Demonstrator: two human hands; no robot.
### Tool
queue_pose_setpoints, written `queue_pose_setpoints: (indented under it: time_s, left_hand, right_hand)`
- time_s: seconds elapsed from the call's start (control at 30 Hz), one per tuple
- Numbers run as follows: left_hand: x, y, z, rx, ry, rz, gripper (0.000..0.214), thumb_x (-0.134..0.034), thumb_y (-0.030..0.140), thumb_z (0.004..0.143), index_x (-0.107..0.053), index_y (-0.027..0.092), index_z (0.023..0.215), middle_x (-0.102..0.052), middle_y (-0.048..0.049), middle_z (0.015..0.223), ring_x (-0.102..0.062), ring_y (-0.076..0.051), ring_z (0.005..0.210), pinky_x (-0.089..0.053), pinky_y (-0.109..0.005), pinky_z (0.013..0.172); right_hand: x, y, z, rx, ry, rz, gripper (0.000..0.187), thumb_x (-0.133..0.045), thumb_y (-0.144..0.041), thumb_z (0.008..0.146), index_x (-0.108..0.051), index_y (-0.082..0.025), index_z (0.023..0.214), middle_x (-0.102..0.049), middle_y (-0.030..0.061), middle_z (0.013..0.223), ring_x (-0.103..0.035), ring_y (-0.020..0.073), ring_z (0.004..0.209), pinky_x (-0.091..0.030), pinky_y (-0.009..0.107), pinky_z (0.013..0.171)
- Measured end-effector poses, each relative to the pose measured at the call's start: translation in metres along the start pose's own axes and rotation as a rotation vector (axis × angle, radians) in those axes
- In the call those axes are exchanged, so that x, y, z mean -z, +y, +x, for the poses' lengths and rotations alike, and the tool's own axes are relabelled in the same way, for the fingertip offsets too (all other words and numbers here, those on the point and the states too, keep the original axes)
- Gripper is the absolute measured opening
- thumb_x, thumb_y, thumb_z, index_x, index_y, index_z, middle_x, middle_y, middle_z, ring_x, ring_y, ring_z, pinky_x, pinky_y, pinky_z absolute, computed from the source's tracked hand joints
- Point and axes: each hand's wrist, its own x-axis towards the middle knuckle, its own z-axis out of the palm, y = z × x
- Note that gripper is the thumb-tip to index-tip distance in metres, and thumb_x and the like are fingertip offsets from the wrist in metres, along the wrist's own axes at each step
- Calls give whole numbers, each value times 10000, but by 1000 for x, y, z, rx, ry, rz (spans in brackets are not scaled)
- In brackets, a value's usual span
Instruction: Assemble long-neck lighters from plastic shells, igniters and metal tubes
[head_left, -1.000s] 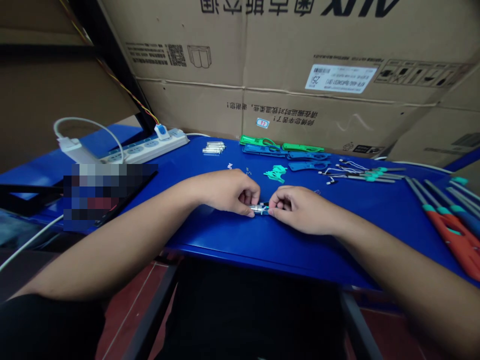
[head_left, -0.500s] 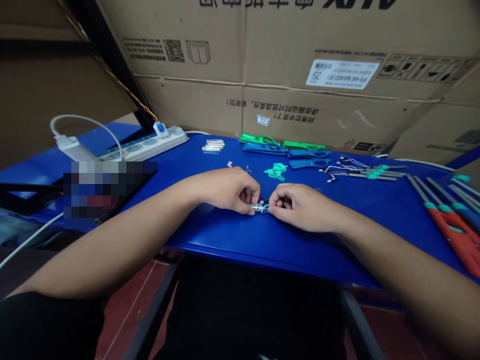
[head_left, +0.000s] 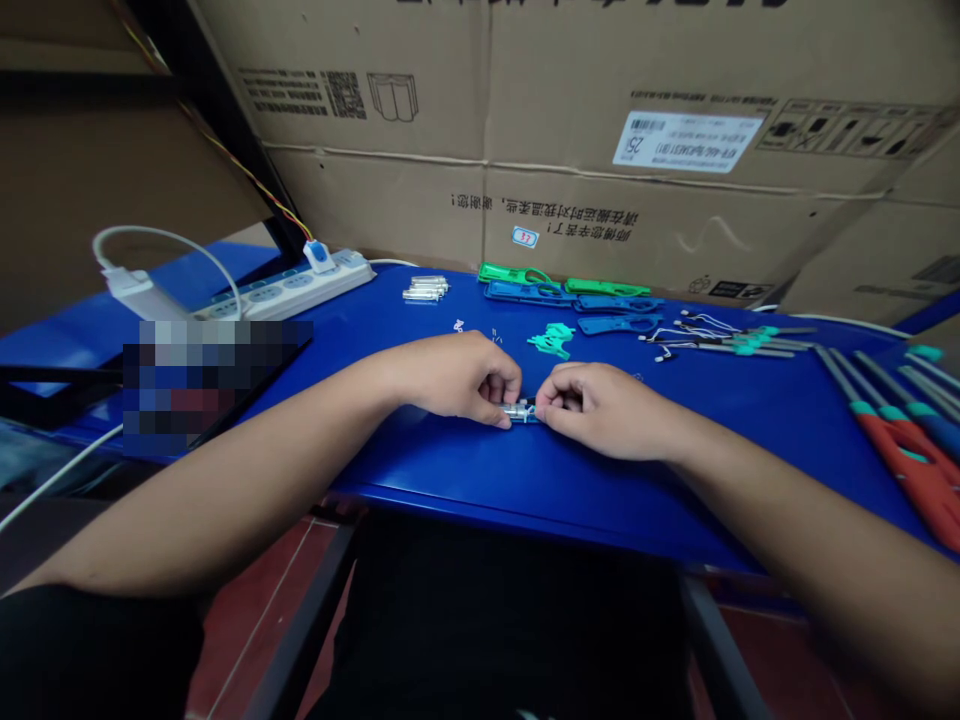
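Both of my hands rest on the blue table (head_left: 465, 470), fingertips meeting at its middle. My left hand (head_left: 461, 378) is curled and pinches one end of a small silver cylinder part (head_left: 517, 411). My right hand (head_left: 600, 408) is also curled and pinches the other end, where a bit of blue and black plastic shows. Most of the part is hidden by my fingers.
Behind the hands lie small teal plastic pieces (head_left: 553, 341), green and blue plastic shells (head_left: 559, 284), several silver cylinders (head_left: 426, 290) and wired metal rods (head_left: 724, 342). Assembled red and blue long lighters (head_left: 904, 440) lie at right. A white power strip (head_left: 289, 290) sits back left, cardboard boxes (head_left: 600, 150) behind.
The view has shifted slightly. My hands stay together on the small part with hardly any movement.
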Motion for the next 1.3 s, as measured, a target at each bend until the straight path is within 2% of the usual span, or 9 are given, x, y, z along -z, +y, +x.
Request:
queue_pose_setpoints:
  time_s: [0.63,0.83,0.93,1.03,1.13,1.3]
  left_hand:
    - [-1,-1,1,1,9,53,159,-744,280,810,-724,168,921,-706,7,756,-630,-97,655,-405,-187,585]
    - [-1,1,1,15,4,59,160,-748,287,810,-736,171,919,-715,-3,764,-631,-100,648,-410,-193,579]
    - [0,2,1,22,7,66,158,-751,281,807,-740,174,922,-722,-5,763,-630,-100,642,-410,-196,586]
    - [0,2,1,15,6,71,166,-755,285,803,-739,180,930,-724,-1,766,-633,-102,654,-415,-195,600]
    - [0,1,1,9,5,79,171,-752,297,806,-738,184,933,-721,2,772,-633,-103,660,-415,-193,598]
    - [-1,0,2,-3,17,110,182,-761,304,802,-744,186,941,-723,-4,781,-633,-107,667,-415,-195,602]
  right_hand:
    - [-6,-4,2,-9,27,-27,122,-598,-233,832,-693,-188,770,-654,3,757,-525,112,614,-401,257,591]
    - [-3,-3,3,32,16,-68,129,-599,-244,840,-699,-193,776,-657,8,762,-547,121,630,-414,264,604]
    - [7,0,1,139,38,-169,144,-593,-255,867,-718,-192,830,-666,30,831,-578,141,706,-430,274,648]
    - [18,4,0,334,90,-326,186,-561,-255,907,-727,-186,955,-665,70,921,-598,179,815,-439,300,714]
    - [21,8,2,520,33,-430,226,-523,-250,941,-713,-188,1047,-668,86,972,-605,203,881,-443,329,771]
    - [17,10,9,663,-15,-566,264,-463,-226,971,-716,-159,1001,-684,88,911,-601,206,845,-413,354,780]
